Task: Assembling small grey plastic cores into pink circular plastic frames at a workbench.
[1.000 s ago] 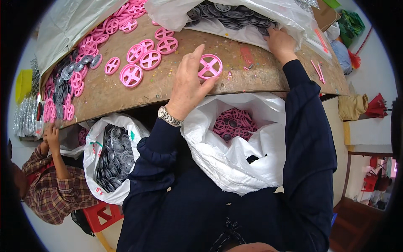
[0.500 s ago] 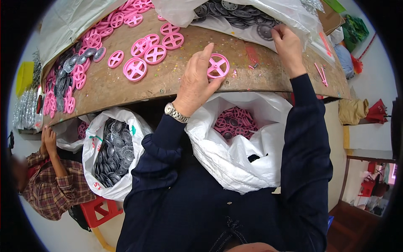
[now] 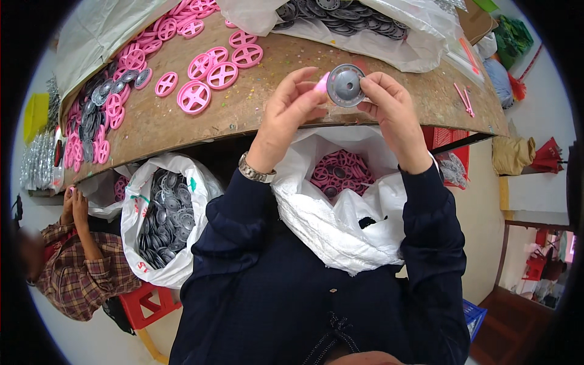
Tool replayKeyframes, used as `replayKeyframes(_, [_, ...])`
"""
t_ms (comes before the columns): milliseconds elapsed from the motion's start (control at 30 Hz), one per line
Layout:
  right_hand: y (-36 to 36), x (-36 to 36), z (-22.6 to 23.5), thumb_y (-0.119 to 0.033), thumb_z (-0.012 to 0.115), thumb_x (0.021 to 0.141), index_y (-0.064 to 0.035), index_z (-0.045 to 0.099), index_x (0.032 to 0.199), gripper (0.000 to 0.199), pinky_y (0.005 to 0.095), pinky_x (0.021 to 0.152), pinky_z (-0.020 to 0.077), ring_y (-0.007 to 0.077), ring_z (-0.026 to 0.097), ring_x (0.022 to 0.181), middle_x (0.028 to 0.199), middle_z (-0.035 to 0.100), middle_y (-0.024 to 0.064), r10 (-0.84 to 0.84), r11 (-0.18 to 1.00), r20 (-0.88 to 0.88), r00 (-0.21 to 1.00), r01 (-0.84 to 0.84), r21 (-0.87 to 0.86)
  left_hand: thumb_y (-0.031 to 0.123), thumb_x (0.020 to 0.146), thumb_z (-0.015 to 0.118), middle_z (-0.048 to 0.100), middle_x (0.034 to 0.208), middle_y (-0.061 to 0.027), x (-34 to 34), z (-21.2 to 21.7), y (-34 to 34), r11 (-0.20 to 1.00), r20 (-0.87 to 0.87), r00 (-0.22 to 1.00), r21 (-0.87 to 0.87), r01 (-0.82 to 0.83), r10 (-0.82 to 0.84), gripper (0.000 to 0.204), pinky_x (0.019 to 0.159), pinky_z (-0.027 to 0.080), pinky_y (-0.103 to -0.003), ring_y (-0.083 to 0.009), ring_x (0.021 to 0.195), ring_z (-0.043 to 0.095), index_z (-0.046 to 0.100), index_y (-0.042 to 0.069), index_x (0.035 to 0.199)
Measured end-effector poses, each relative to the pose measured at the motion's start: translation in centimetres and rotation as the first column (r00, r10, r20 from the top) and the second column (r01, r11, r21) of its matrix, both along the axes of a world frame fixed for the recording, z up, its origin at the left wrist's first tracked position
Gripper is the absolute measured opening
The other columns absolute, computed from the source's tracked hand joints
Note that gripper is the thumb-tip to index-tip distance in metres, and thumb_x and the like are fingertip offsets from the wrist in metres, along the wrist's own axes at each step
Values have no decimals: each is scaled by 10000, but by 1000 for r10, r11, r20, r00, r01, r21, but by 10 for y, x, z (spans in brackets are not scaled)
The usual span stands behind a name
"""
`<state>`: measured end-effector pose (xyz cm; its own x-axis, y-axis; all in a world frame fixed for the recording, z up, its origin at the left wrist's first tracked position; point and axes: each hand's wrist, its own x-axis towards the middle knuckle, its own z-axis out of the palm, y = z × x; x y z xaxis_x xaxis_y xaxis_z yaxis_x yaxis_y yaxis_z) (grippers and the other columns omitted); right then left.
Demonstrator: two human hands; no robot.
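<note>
Your left hand pinches a pink wheel; your right grips a grey disc. Apparent step: pairing them; the next move calls for aligning centres.

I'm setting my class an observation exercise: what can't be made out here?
Head view: pink wheel in left hand, mostly hidden behind grey disc.
Head view: grey disc heap, far end cut off by top edge.
Head view: pink piece at co-worker's hands, too small to identify.

Brown worktable, 1 red stool at left, pale floor, white wall at right.
</note>
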<state>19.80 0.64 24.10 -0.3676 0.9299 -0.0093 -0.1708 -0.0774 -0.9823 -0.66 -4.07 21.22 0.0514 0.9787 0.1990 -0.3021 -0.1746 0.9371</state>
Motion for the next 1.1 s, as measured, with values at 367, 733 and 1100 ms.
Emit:
replayKeyframes(367, [-25, -26, -8, -123, 591, 975, -24, 618, 971, 102, 252, 849, 475, 80, 589, 939, 1132, 678, 64, -99, 950, 37, 994, 84, 301, 373, 1060, 367, 614, 1221, -149, 7, 3, -16, 962, 338, 917, -96, 257, -211, 489, 887, 573, -366, -256, 1006, 679, 474, -8, 1349])
replayKeyframes(733, [-37, -30, -9, -80, 634, 938, -3, 608, 1028, 121, 251, 748, 513, 88, 612, 842, 1016, 669, 78, -198, 926, 7, 980, 185, 330, 119, 1008, 520, 624, 1148, -114, 12, 7, -24, 991, 102, 990, -78, 109, -101, 295, 771, 601, -295, -183, 945, 677, 509, -29, 1262])
replayKeyframes(1100, [-42, -25, -8, -53, 643, 910, 17, 641, 1044, 152, 230, 730, 491, 73, 598, 785, 903, 670, 17, -103, 940, 102, 989, 64, 335, 112, 1018, 485, 626, 1100, -111, 11, 4, -28, 998, -119, 991, -33, 53, -57, 273, 729, 593, -295, -183, 850, 685, 503, -17, 1258])
